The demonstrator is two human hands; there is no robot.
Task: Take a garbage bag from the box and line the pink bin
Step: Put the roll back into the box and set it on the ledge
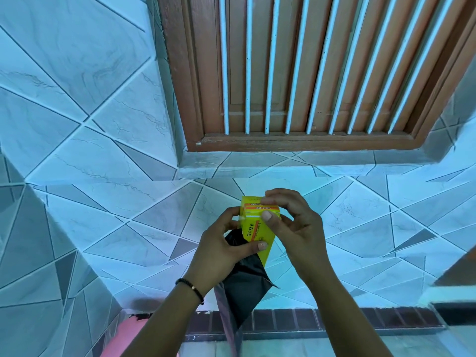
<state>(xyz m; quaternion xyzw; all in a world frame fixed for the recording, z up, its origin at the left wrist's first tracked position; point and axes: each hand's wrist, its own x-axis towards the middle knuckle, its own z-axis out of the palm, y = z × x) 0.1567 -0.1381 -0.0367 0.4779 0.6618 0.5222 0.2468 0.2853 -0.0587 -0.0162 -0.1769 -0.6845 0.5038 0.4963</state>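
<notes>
A small yellow and orange garbage bag box (257,228) is held up in front of a tiled wall. My left hand (226,249) grips its lower side and also pins a folded black garbage bag (244,287), which hangs down below the box. My right hand (291,222) pinches the top flap of the box with thumb and fingers. The pink bin (128,338) shows only as a pink edge at the bottom left, partly cut off by the frame and my left forearm.
A brown wooden window (309,73) with white bars is set in the wall above a tiled ledge (283,163). A dark brick strip (360,320) runs along the wall's base. A brown object's corner (461,274) juts in at the right.
</notes>
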